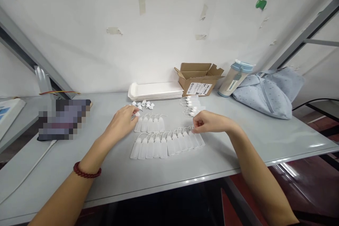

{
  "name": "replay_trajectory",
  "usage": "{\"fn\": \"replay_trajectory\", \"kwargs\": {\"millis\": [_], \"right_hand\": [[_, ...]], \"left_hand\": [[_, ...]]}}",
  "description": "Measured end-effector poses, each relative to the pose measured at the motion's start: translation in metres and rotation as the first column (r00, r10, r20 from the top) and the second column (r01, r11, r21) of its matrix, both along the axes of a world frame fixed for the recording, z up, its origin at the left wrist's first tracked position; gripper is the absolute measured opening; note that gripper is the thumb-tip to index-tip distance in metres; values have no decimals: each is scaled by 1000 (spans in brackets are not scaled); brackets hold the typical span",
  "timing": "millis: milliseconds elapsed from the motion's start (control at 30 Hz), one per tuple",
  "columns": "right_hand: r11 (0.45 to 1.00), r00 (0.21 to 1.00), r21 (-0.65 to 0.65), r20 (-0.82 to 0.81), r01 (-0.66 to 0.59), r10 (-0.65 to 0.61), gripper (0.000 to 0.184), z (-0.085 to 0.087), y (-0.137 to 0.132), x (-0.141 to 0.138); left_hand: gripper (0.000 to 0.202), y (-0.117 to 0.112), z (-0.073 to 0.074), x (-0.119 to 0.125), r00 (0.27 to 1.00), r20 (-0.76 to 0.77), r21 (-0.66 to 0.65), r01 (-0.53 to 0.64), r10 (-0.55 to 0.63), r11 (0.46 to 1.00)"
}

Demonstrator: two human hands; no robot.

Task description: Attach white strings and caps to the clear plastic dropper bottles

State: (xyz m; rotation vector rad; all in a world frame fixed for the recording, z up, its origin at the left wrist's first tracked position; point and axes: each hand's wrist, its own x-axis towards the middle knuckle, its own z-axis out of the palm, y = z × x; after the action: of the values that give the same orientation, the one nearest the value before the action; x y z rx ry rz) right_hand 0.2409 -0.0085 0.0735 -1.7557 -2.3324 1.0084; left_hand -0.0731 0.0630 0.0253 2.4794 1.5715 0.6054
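Observation:
Two rows of small translucent squeeze bottles with white caps lie on the grey table (pixel 238 148): a long front row (pixel 166 144) and a shorter back row (pixel 149 123). My left hand (pixel 123 120), with a red bead bracelet on the wrist, pinches a small white cap at the left end of the back row. My right hand (pixel 209 122) is closed with its fingertips at the right end of the front row, touching a bottle's cap. Several loose white caps (pixel 144 105) lie behind the rows. Another small pile of bottles (pixel 192 106) sits to the right of them.
A stack of white trays (pixel 155 91) and an open cardboard box (pixel 198 77) stand at the wall. A tumbler (pixel 234 79) and a light blue bag (pixel 267 93) lie at the back right. A blurred dark object (pixel 63 118) and a white cable (pixel 29 173) are on the left.

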Motion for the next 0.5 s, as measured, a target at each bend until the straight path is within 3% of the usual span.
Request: {"fn": "replay_trajectory", "kwargs": {"millis": [100, 267, 500], "right_hand": [[991, 995, -126, 83, -47, 58, 26, 3, -2, 3], [964, 995, -266, 102, 21, 6, 25, 2, 0, 5], [934, 984, -351, 180, 71, -7, 31, -3, 3, 8]], "left_hand": [[25, -9, 6, 9, 998, 59, -19, 18, -16, 1000], [20, -19, 11, 16, 992, 117, -36, 52, -48, 998], [21, -22, 9, 19, 987, 148, -53, 72, -64, 996]]}}
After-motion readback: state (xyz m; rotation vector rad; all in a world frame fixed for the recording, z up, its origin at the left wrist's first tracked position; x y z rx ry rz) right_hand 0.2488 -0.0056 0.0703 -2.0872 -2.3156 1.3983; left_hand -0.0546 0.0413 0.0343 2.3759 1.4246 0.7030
